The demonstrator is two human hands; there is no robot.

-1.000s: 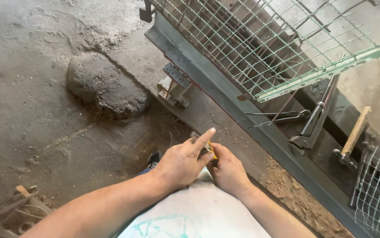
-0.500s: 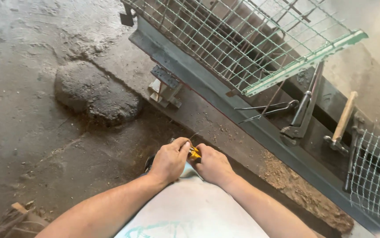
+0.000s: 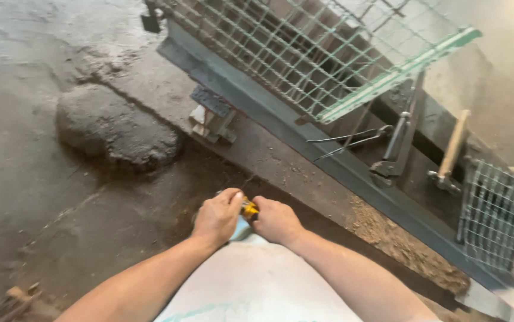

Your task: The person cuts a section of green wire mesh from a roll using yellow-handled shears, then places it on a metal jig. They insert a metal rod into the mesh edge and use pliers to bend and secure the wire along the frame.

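Observation:
My left hand [image 3: 216, 217] and my right hand [image 3: 276, 221] meet close together in front of my knee, which is covered in pale cloth [image 3: 251, 280]. Between the fingers of both hands sits a small yellow object [image 3: 248, 208], partly hidden; its kind cannot be made out. Both hands are curled around it. They hover over the dark, dirty concrete floor [image 3: 60, 197], just short of a grey steel beam [image 3: 304, 131].
A green wire mesh panel [image 3: 304, 53] leans over the beam. A wooden-handled hammer [image 3: 451, 152], metal tongs [image 3: 352, 140] and a second mesh piece [image 3: 495, 214] lie at the right. A lump of hardened cement [image 3: 113, 128] and a small block [image 3: 209, 116] sit to the left.
My hands have closed together on the yellow object; the left index finger, raised a second ago, has curled down. The view has shifted slightly, so everything sits lower and more to the left.

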